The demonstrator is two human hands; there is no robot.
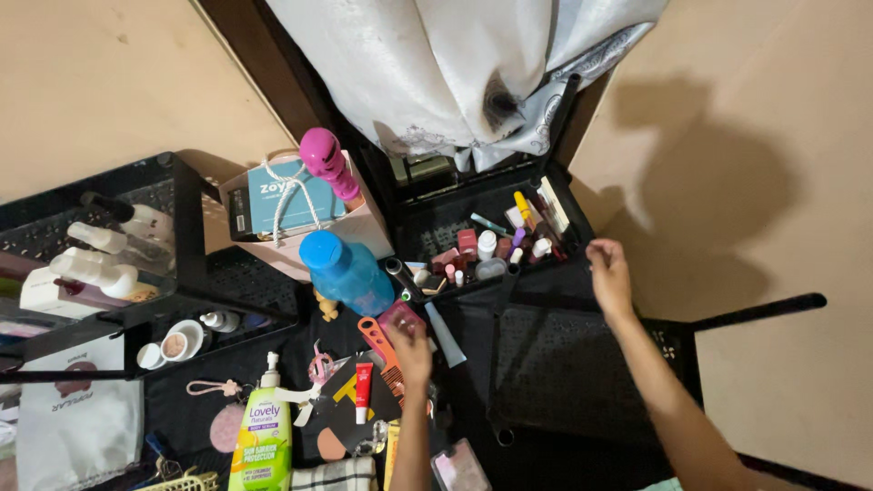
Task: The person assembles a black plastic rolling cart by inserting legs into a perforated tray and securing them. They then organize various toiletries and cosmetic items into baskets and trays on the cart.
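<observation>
Two hands: left hand (414, 350) grasps a small pink translucent box (401, 320); right hand (608, 273), loosely curled and holding nothing, touches the black mesh tray (555, 300).

Warm, dim indoor light from above, large soft shadow of the person on the beige wall (727, 173), dark shelves (546, 364) nearly black, slight blur on the hands, mild stretching at the edges

Left hand (414, 350) hiding whatever it grips, tiny cosmetics (496, 245) in black tray indistinct, green lotion bottle (262, 445) cut off below
</observation>
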